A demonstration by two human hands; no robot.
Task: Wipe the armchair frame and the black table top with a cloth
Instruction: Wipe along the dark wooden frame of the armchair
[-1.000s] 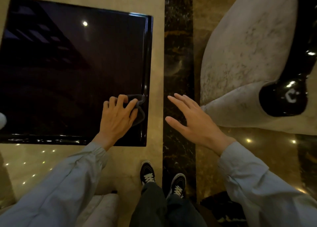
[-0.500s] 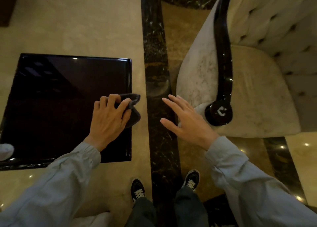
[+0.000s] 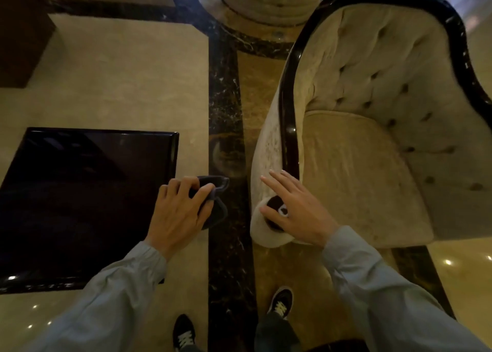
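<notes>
A glossy black square table top (image 3: 80, 192) lies at the left. My left hand (image 3: 181, 213) grips a dark grey cloth (image 3: 215, 197), held just past the table's right edge, over the floor. At the right stands a beige tufted armchair (image 3: 372, 165) with a shiny black frame (image 3: 287, 106) running along its arm and back. My right hand (image 3: 298, 213) is open with fingers spread, over the round black end of the armrest (image 3: 275, 204), which it partly hides.
The floor is polished beige marble (image 3: 119, 80) with a dark marble band (image 3: 226, 112) running between table and chair. A round column base (image 3: 266, 3) stands at the top centre. My two feet in dark sneakers (image 3: 281, 302) are below.
My left hand with the cloth has come off the table's right edge. My right hand has moved right onto the armrest end. The view has pulled back, showing the whole armchair.
</notes>
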